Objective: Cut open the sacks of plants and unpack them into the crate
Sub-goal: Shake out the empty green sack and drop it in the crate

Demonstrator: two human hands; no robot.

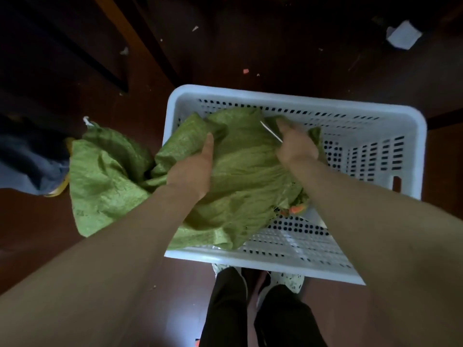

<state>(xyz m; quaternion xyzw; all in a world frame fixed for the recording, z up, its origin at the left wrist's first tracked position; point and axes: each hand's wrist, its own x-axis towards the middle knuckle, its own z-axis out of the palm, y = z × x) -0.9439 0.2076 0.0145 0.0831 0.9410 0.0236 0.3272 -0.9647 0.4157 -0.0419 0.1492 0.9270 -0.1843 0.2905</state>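
A green woven sack (240, 181) lies across the left half of the white perforated crate (375, 113), its loose end spilling over the crate's left rim onto the floor. My left hand (193, 169) grips a fold of the sack near its top. My right hand (295, 144) grips the sack's far end and holds a thin metal blade (271, 132) against the fabric. Orange and green plant matter (297, 209) shows at a torn opening in the sack under my right forearm.
The crate stands on a dark brown floor (288, 51), just ahead of my feet (288, 279). Another person's blue trouser leg and shoe (37, 166) are at the left. A crumpled white scrap (403, 35) and small litter lie on the floor beyond the crate.
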